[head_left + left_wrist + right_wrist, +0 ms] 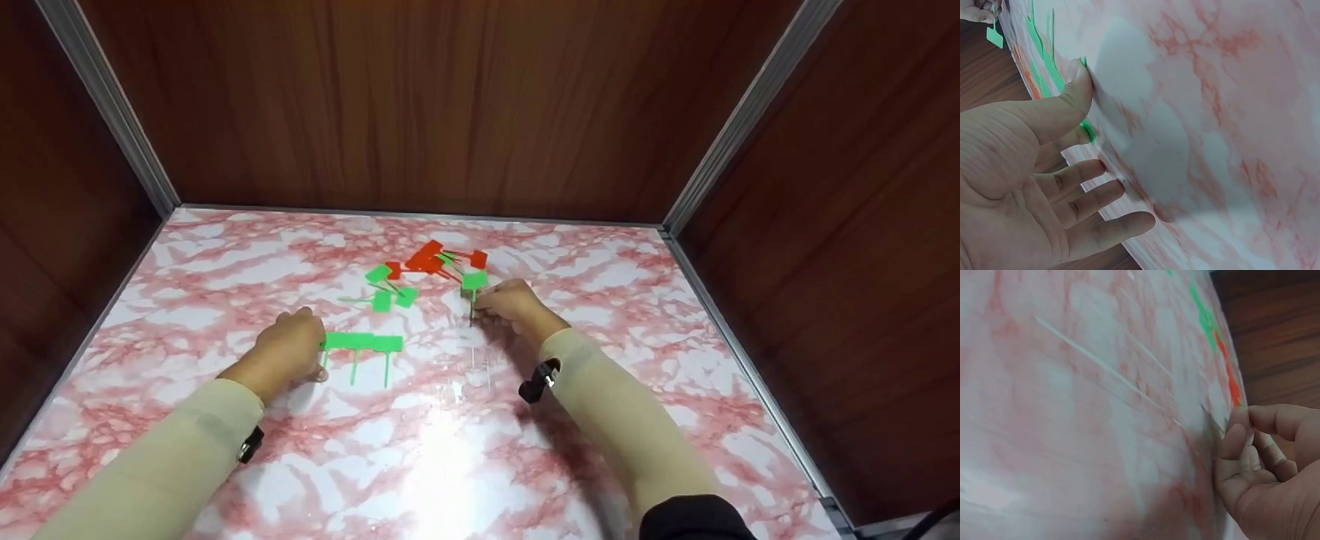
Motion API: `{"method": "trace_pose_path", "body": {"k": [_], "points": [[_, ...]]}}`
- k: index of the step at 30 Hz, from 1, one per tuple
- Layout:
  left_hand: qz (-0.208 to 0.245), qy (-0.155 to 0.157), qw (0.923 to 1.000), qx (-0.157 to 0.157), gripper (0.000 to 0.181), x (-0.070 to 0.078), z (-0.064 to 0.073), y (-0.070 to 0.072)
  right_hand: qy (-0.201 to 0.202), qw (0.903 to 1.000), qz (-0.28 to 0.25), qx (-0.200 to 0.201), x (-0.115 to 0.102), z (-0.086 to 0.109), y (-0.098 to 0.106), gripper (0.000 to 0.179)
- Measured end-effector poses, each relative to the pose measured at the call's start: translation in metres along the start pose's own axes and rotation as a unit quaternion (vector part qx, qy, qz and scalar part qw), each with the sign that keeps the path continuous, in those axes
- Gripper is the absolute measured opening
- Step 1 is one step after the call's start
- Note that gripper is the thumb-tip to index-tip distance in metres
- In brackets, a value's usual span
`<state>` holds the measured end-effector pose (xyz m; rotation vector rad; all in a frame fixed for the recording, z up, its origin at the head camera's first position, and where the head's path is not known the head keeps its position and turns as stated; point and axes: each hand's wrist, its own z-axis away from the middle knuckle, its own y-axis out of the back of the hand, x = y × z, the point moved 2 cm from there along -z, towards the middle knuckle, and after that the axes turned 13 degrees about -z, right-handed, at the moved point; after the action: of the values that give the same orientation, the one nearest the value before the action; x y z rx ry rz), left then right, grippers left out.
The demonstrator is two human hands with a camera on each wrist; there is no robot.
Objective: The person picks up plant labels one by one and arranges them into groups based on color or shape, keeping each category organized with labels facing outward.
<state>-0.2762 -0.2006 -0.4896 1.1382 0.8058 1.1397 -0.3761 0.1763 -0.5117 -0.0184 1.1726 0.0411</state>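
In the head view, a row of green flag-shaped tags with thin stems (356, 342) lies on the table. My left hand (289, 346) is at the row's left end, its thumb and index fingertip touching green tag parts, other fingers extended and apart in the left wrist view. My right hand (517, 304) pinches another green tag (474, 280) by its stem, head upward, above the table. In the right wrist view, thumb and index finger (1238, 433) meet. Thin whitish stemmed pieces (1106, 368) lie on the table in front of the right hand.
Behind the row are several loose green tags (382, 301) and a heap of red tags (426, 259). A marbled pink-and-white tabletop (600, 300) lies beneath. Brown wood-patterned panels (420, 105) with metal edging stand at the back and both sides. Bright glare covers the front middle.
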Motion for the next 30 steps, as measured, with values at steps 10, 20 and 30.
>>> {"method": "trace_pose_path", "body": {"k": [10, 20, 30], "points": [[0.004, 0.013, 0.9997, -0.021, 0.046, -0.001, -0.005, -0.001, -0.006, 0.9993, -0.027, -0.026, 0.010, 0.013, -0.011, 0.011], [0.002, 0.012, 0.9997, -0.022, 0.044, -0.001, -0.003, -0.001, 0.026, 0.9980, 0.030, -0.050, 0.017, 0.028, -0.022, 0.014], [0.007, 0.009, 0.9998, -0.014, 0.042, 0.000, -0.001, -0.001, 0.049, 0.9933, 0.065, -0.082, 0.023, 0.042, -0.035, 0.012]]}}
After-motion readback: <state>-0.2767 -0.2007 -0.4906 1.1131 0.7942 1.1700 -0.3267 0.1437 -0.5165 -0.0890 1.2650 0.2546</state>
